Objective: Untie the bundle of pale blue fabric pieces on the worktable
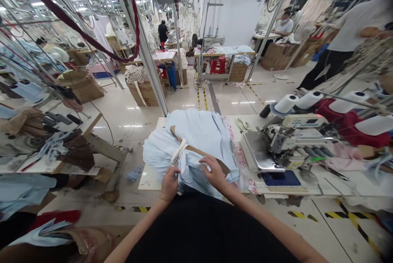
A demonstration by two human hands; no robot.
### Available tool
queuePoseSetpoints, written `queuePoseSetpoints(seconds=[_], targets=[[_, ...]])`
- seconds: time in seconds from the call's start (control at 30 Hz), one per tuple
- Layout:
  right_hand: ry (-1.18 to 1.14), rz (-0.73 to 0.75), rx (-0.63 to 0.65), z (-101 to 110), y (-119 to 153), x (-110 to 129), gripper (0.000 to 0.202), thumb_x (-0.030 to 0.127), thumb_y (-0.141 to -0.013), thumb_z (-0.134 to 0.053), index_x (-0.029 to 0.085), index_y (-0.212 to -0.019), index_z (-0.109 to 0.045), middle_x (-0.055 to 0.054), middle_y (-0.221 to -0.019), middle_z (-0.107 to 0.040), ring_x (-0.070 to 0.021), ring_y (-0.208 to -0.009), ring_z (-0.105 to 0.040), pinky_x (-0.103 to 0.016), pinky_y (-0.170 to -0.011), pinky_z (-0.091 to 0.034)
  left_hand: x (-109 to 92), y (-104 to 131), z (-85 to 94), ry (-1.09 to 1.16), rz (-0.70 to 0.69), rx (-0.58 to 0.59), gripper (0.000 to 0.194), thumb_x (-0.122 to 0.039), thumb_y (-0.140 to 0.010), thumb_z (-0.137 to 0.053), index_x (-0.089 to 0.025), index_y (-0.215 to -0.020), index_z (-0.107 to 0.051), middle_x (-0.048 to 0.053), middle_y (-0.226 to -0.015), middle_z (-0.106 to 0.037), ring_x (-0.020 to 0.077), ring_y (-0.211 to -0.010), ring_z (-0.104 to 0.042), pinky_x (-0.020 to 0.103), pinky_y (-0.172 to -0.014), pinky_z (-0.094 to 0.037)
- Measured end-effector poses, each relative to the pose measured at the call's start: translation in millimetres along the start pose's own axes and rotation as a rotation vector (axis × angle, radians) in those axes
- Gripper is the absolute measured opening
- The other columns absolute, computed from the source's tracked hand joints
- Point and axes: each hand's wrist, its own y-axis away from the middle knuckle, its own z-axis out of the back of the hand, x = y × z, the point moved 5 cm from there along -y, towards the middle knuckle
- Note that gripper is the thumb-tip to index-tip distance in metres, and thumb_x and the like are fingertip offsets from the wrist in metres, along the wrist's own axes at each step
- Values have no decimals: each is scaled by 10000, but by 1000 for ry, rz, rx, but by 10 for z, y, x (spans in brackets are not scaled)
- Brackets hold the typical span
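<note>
A bundle of light blue fabric pieces (196, 136) lies on the white worktable (150, 177) in front of me, tied with a pale strip (179, 153) and crossed by a brown band (196, 148). My left hand (169, 184) grips the near edge of the blue fabric just below the tie. My right hand (215, 172) rests on top of the bundle, fingers curled and pinching the cloth beside the brown band. Black cloth over my lap (202, 230) hides the table's front edge.
An overlock sewing machine (288, 144) with white thread cones (287, 103) stands to the right on the table. A cluttered table (46, 148) is at left. Cardboard boxes (147, 89), a metal post (147, 50) and other workers stand beyond on the glossy floor.
</note>
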Motion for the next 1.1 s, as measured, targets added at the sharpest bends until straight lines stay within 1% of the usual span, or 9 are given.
queuePoseSetpoints(seconds=[0.1, 0.2, 0.5, 0.63, 0.73, 0.83, 0.93, 1.0, 1.1], targets=[[12, 40, 143, -241, 78, 124, 220, 297, -766, -624, 204, -965, -629, -54, -977, -621, -230, -960, -559, -372, -908, -426, -14, -14, -7, 40, 12, -21, 93, -195, -808, -447, -195, -776, -535, 34, -800, -570, 175, -816, -569, 297, -771, -488], [19, -35, 149, -380, 98, -14, 380, 363, -743, -649, 180, -1069, -581, -69, -1012, -621, -235, -922, -579, -366, -845, -458, -28, -22, -9, 74, 17, -42, 92, -194, -800, -454, -197, -763, -538, 33, -819, -566, 174, -835, -565, 298, -795, -483], [-4, -212, -12, -129, -62, -541, 307, 305, -774, -484, 143, -1034, -513, 18, -644, -505, -154, -554, -516, -266, -527, -456, 83, 85, 32, 127, 120, -93, 112, -255, -825, -460, -187, -786, -540, 56, -885, -568, 188, -896, -564, 339, -851, -484], [90, -188, -53, 23, -92, -501, 342, 329, -787, -451, 137, -1064, -507, -33, -751, -557, -191, -648, -567, -321, -597, -498, 26, 68, -116, 155, 145, 26, 148, -259, -850, -429, -180, -884, -550, 59, -908, -610, 168, -878, -598, 299, -818, -512], [216, -116, -62, 56, -216, -355, 423, 315, -781, -480, 127, -1160, -489, -128, -1078, -559, -264, -1004, -543, -423, -875, -456, -25, -32, -252, 125, 141, 172, 292, -254, -793, -558, -208, -1081, -572, 45, -1070, -623, 172, -1018, -583, 300, -927, -475], [333, -56, 44, -92, -418, -210, 631, 365, -778, -578, 139, -1335, -386, -143, -1339, -410, -284, -1280, -328, -447, -1075, -269, 174, -190, -198, -11, 276, 148, 541, -240, -736, -636, -202, -1257, -494, 93, -1381, -413, 263, -1320, -316, 423, -1112, -268], [444, -83, 214, -361, -509, -215, 882, 389, -666, -737, 160, -1409, -321, -162, -1421, -313, -341, -1334, -233, -481, -1080, -244, 573, -263, 3, -155, 552, 36, 748, -359, -748, -652, -89, -1369, -334, 229, -1478, -129, 419, -1368, -37, 608, -1081, -130], [524, -124, 292, -495, -465, -304, 964, 308, -584, -803, 148, -1411, -335, -214, -1425, -282, -420, -1308, -247, -547, -1036, -271, 787, -246, 80, -182, 681, 34, 880, -469, -717, -682, -61, -1386, -282, 276, -1458, -96, 457, -1349, -75, 603, -1062, -180], [605, -110, 350, -539, -357, -447, 894, 218, -647, -752, 114, -1422, -320, -253, -1383, -318, -423, -1264, -325, -550, -1011, -295, 904, -191, 59, -161, 742, 81, 926, -532, -686, -694, -83, -1384, -283, 258, -1439, -137, 397, -1334, -221, 464, -1071, -281]])
